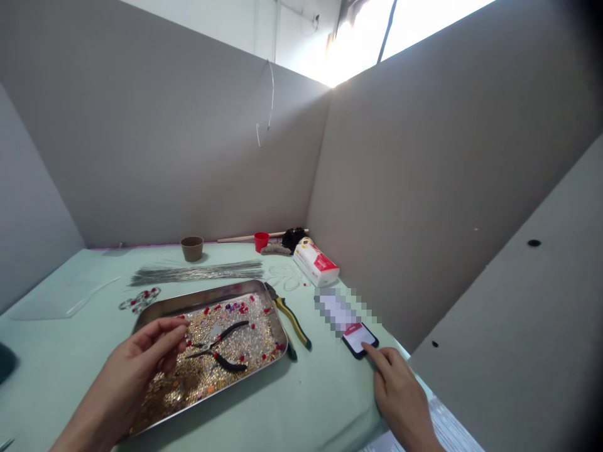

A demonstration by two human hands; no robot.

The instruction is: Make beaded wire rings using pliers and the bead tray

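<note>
My left hand (149, 353) is over the left part of a metal tray (164, 307), its thumb and fingers pressed together; what they hold, if anything, is too small to name. Gold, clear and red beads (264, 312) fill the tray, and black-handled pliers (230, 364) lie spread on them. At the right, the index finger of my right hand (400, 389) is stretched out onto the lower screen of a phone (360, 339) lying on the table. The other fingers of that hand are curled, with nothing visible in them. Part of the phone is pixelated.
Yellow-and-green pliers (294, 321) lie beside the tray. Behind it are a bundle of wires (198, 273), red-beaded wire pieces (141, 300), a brown pot (192, 249), a red cup (261, 242) and a tissue pack (316, 263). Grey panels (211, 157) enclose the green-covered table.
</note>
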